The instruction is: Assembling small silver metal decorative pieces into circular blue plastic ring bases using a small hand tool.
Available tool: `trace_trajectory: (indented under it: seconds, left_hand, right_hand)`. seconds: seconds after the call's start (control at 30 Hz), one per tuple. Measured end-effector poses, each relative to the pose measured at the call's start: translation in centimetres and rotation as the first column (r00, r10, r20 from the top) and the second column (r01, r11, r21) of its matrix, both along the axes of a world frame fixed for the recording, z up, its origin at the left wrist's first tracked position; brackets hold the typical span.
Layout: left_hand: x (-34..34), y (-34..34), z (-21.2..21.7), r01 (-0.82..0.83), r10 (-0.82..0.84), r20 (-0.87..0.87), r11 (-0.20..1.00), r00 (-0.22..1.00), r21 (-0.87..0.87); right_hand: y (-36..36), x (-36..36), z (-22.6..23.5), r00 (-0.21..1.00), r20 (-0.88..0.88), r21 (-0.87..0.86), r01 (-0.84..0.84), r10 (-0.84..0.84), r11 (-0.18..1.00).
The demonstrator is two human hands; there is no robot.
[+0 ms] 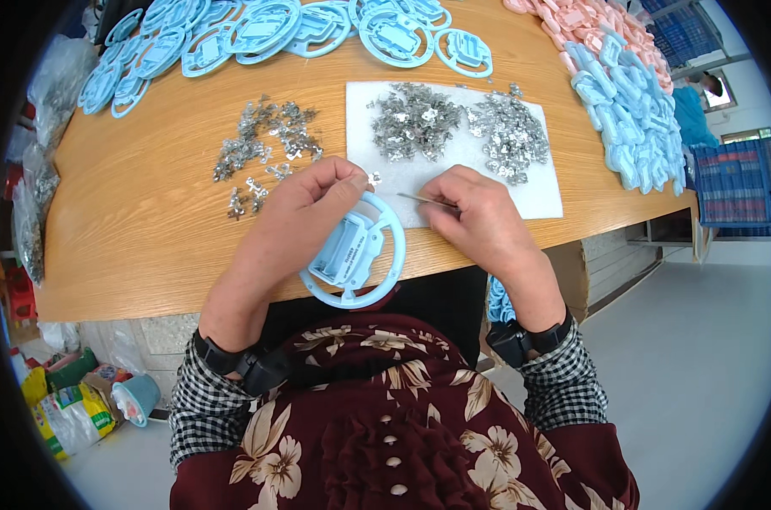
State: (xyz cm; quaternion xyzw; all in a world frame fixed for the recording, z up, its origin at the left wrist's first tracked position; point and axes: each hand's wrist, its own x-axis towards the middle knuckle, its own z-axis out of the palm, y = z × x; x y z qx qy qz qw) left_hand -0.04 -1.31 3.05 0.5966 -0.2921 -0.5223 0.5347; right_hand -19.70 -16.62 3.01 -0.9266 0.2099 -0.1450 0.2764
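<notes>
My left hand (310,204) is closed at the table's front edge, around the side of a light blue plastic toy steering wheel (395,265). The wheel's hollow box-shaped hub faces up, and its lower rim hangs past the edge. At my left thumb and fingertip shows a small silver metal piece (374,178). To the right, my right hand (479,212) pinches a thin metal tool (425,201), perhaps tweezers, its tip pointing left toward the wheel. A small gap separates the tip from the wheel. My palm hides the wheel's left side.
Two heaps of small metal clips (415,123) lie on a white foam sheet (364,106). More loose clips (266,132) are scattered left of it. Blue wheels (394,38) line the far edge; blue parts (628,119) and pink parts (585,25) are piled right. A person (696,115) is in the background.
</notes>
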Motion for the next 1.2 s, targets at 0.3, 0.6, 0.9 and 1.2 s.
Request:
trace_trajectory:
  seconds: [0.3,0.6,0.9,1.2]
  left_hand:
    - [-1.0,0.0,0.0,0.043,-0.041,0.027,0.998,0.999,-0.050]
    - [-1.3,-0.6,0.4,0.074,-0.061,0.201,0.996,0.978,-0.054]
    - [-0.5,-1.5,-1.8,0.002,0.025,0.545,0.999,0.838,-0.050]
    - [-0.6,-1.5,-2.3,-0.004,0.065,0.624,0.995,0.779,-0.098]
  right_hand:
    - [1.2,1.8,2.6,0.988,-0.002,0.463,0.139,-0.155,0.875]
    - [1.6,2.4,1.9,0.958,0.047,0.708,0.167,-0.282,0.686]
    - [3.2,2.3,0.7,0.973,0.206,0.175,0.064,-0.100,0.983]
    - [3.7,2.7,0.0,0.979,0.192,-0.179,-0.038,0.073,0.983]
